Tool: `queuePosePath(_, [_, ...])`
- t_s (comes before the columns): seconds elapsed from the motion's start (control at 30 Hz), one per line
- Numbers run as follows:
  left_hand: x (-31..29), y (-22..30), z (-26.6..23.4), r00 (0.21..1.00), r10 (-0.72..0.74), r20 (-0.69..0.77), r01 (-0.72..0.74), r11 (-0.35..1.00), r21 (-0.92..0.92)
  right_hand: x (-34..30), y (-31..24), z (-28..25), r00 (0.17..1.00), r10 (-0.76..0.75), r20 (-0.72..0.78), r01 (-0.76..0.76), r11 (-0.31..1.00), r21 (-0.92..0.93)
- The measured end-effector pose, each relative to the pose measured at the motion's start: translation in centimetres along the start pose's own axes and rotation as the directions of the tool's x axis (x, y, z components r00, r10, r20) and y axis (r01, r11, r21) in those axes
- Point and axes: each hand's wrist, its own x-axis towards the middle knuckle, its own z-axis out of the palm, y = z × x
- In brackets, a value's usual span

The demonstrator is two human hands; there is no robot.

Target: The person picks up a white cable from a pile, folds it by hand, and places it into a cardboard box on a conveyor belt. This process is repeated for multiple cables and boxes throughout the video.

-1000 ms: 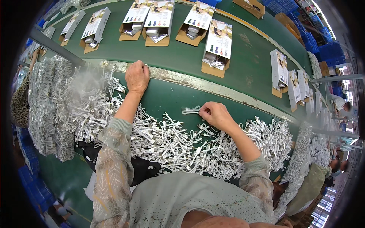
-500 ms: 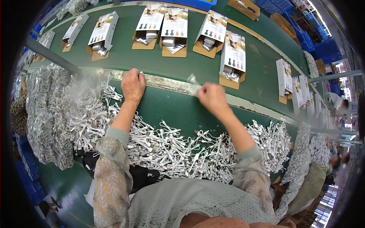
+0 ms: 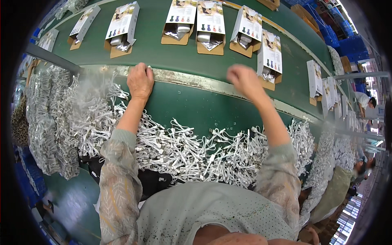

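My left hand (image 3: 140, 81) rests on the worn metal rail (image 3: 179, 78), fingers bent over its far edge. A tiny white tip (image 3: 149, 67) shows by the thumb; the rest of what it pinches, if anything, is hidden. Over the rail farther right hovers my right hand (image 3: 246, 81), blurred, its fingers curled in; what they hold, if anything, cannot be made out. Short white USB cables (image 3: 196, 157) lie in a wide loose heap between my forearms. Past the rail, open printed boxes (image 3: 210, 20) with white items and silver pouches stand on the green belt (image 3: 163, 59).
Clear bags of cables (image 3: 43, 122) are piled at the left, beside a grey metal post (image 3: 53, 57). More white boxes (image 3: 314, 79) stand along the belt at the right. Blue crates (image 3: 351, 51) are stacked at the far right. Another person (image 3: 363, 100) is at the right edge.
The boxes have shifted right along the rail. My right hand has moved right and slightly farther away; the pale blurred thing beside it no longer shows. My left hand stays on the rail.
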Motion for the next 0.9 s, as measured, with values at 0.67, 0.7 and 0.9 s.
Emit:
queuePosePath(0.67, [-10.8, 18.1, -3.5, 0.584, 0.592, 0.555, -0.428, 0.806, -0.409, -12.9, 3.1, -2.3, 0.896, 0.363, 0.255, -0.403, 0.426, 0.81])
queuePosePath(0.7, [-10.8, 17.9, -3.1, 0.6, 0.576, 0.554, -0.395, 0.816, -0.421, -11.7, 4.3, -2.4, 0.909, 0.369, 0.196, -0.356, 0.437, 0.826])
queuePosePath(0.9, [-8.1, 18.6, -4.4, 0.618, 0.422, 0.663, -0.115, 0.883, -0.455, -3.4, 10.0, -1.9, 0.716, 0.651, -0.252, -0.052, 0.41, 0.911])
